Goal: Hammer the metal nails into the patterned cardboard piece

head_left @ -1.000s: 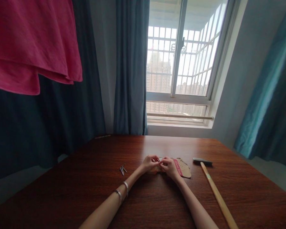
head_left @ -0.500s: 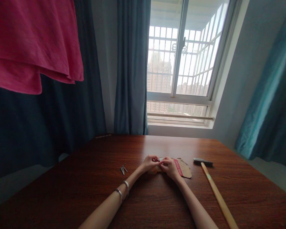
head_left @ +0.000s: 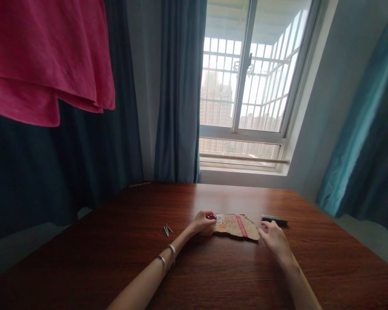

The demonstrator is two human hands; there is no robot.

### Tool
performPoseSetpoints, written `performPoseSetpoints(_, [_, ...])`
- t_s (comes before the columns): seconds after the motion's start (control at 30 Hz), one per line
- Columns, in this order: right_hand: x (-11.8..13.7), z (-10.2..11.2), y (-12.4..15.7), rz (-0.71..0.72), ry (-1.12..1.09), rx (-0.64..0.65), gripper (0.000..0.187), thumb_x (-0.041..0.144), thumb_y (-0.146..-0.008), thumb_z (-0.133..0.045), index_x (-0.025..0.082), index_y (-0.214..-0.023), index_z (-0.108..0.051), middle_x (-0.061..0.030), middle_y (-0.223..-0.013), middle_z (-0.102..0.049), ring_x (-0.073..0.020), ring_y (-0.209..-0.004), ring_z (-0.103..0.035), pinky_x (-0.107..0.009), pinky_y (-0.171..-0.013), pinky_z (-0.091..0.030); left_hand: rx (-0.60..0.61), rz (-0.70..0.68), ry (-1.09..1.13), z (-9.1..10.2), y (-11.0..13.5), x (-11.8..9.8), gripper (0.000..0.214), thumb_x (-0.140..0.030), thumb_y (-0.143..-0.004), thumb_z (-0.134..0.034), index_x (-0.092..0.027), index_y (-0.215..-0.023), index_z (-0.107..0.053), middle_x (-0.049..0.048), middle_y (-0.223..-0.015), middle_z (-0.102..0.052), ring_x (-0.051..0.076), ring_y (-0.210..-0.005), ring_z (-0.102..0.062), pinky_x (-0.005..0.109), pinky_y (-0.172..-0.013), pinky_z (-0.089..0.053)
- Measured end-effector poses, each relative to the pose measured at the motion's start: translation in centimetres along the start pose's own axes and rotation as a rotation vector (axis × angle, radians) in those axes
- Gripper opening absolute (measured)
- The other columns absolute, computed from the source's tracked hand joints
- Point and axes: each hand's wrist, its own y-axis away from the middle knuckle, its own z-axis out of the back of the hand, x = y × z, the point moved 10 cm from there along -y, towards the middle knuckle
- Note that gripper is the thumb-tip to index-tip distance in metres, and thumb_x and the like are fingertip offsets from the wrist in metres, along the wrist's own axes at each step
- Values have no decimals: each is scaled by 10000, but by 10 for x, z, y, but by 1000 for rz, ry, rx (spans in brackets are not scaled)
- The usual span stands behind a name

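My left hand (head_left: 205,220) is at the left end of a piece of cardboard (head_left: 234,225), its fingertips pinched together. Whatever is between those fingertips is too small to make out. The cardboard lies flat, dotted with many small holes and crossed by a pink-red printed band. My right hand (head_left: 274,241) is beyond the cardboard's right end, fingers loosely bent and apart, over where the handle of a hammer lies. Only the dark head of the hammer (head_left: 278,221) shows; hand and forearm hide the handle.
Several nails (head_left: 167,229) lie on the brown wooden table (head_left: 116,258), left of my left hand. A pink cloth (head_left: 51,60) hangs at the upper left. Blue curtains (head_left: 181,94) flank the barred window (head_left: 242,86) behind the table.
My right hand has left my left hand's fingertips and moved right, to over the hammer handle. More of the cardboard is uncovered. My left hand has stayed in place.
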Motion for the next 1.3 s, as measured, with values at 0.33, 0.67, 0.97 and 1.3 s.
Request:
performPoseSetpoints(0.33, [-103,14,76,-258,224,236,338,410,-794,-411,152,-953,-561,-183,-922,-648,-306,-845,-642,-393,-708,-457,-2,26,8,1,2,-1,253,-301,-618,-623,-97,-759,-674,28,-671,-633,117,-602,-542,199,-542,-383])
performPoseSetpoints(0.67, [-113,-17,75,-562,-753,402,159,306,-683,-592,177,-648,-504,-8,-545,-569,-159,-497,-591,-237,-450,-446,5,29,0,1,1,2,252,-297,-609,-618,-100,-753,-678,20,-679,-642,124,-623,-553,197,-559,-392])
performPoseSetpoints(0.97, [-59,-30,100,-752,-2010,570,154,153,-897,-383,146,-949,-528,73,-537,-513,9,-339,-444,-33,-314,-288,13,29,19,0,1,5,248,-292,-613,-611,-97,-749,-682,27,-678,-652,136,-636,-570,201,-565,-405])
performPoseSetpoints(1.3, [5,-11,117,-546,-1271,555,351,405,-777,-528,220,-1076,-504,92,-500,-438,-10,-244,-256,-116,-228,-148,5,20,-18,2,2,4,255,-307,-614,-619,-101,-750,-682,33,-706,-663,145,-666,-581,205,-586,-408])
